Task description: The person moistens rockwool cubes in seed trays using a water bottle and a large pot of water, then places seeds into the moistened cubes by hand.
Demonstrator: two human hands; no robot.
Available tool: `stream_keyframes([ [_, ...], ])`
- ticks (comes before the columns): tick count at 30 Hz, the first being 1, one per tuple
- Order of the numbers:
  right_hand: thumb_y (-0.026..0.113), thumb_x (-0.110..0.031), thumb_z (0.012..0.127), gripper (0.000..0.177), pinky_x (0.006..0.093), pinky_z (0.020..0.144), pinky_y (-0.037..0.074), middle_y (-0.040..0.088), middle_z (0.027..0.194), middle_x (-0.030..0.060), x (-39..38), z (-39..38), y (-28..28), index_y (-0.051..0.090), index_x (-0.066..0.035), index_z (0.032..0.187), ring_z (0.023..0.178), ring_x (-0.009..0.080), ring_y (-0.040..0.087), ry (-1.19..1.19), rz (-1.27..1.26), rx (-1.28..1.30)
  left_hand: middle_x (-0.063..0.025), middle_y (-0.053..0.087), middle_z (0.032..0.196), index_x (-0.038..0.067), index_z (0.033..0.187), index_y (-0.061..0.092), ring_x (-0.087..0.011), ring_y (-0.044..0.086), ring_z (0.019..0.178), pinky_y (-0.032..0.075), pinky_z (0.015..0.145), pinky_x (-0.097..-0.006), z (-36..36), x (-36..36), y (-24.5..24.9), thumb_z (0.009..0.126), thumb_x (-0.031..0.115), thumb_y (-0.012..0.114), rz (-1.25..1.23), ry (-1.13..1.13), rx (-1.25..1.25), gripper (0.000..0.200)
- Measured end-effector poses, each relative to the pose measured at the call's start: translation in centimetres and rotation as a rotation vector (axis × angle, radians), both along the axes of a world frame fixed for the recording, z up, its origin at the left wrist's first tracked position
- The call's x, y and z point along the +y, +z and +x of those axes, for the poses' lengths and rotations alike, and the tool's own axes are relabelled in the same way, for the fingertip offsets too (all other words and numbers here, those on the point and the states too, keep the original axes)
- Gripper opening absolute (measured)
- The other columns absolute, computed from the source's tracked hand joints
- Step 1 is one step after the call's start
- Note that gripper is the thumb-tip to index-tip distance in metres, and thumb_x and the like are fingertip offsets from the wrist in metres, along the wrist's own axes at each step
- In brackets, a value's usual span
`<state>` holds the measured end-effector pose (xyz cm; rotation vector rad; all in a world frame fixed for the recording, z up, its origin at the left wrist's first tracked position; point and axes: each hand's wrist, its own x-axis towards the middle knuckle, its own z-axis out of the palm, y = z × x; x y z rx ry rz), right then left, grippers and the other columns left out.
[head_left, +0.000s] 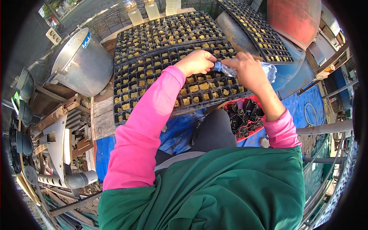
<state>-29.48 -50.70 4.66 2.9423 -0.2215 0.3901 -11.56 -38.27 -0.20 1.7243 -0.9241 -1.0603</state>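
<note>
Head view: right hand (247, 73) fingers clamped around plastic bottle (269, 71); left hand (197, 62) fingers pinched together on its neck end, at nine o'clock, above seedling tray (134, 82).

Reaches forward with both arms, left hand (197, 61) curled tight, right hand (249, 73) wrapped closed, fingertips nearly meeting.

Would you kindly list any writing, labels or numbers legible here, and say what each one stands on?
No text can be quoted with certainty.
Blue sticker on the metal pot: white lettering, too blurred to read.
Plastic bottle in the right hand: no legible label.
</note>
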Motion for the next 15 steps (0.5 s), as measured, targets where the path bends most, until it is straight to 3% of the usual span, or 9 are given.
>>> stream_keyframes([
  [13, 0.056, -0.004, 0.082, 0.050, 0.0498, 0.085, 0.049, 0.059, 0.105, 0.0078, 2.6, 1.6, 0.5, 0.065, -0.032, 0.122, 0.106, 0.0275, 0.056, 0.056, -0.027, 0.024, -0.0070, 0.064, 0.106, 0.000, 0.126, 0.057, -0.0157, 0.062, 0.094, 0.053, 0.084, -0.0312, 1.2, 2.9, -0.7, 0.094, 0.009, 0.055, -0.006, 0.015, -0.028, 0.033],
  [15, 0.056, -0.004, 0.082, 0.050, 0.0497, 0.085, 0.049, 0.059, 0.105, 0.0081, 3.1, 1.9, 0.6, 0.065, -0.032, 0.122, 0.106, 0.0274, 0.056, 0.059, -0.012, 0.051, -0.0060, 0.065, 0.089, -0.002, 0.117, 0.062, -0.0125, 0.062, 0.078, 0.054, 0.069, -0.0279, 1.1, 3.3, -0.8, 0.088, 0.005, 0.058, -0.086, 0.077, 0.001, 0.030],
])
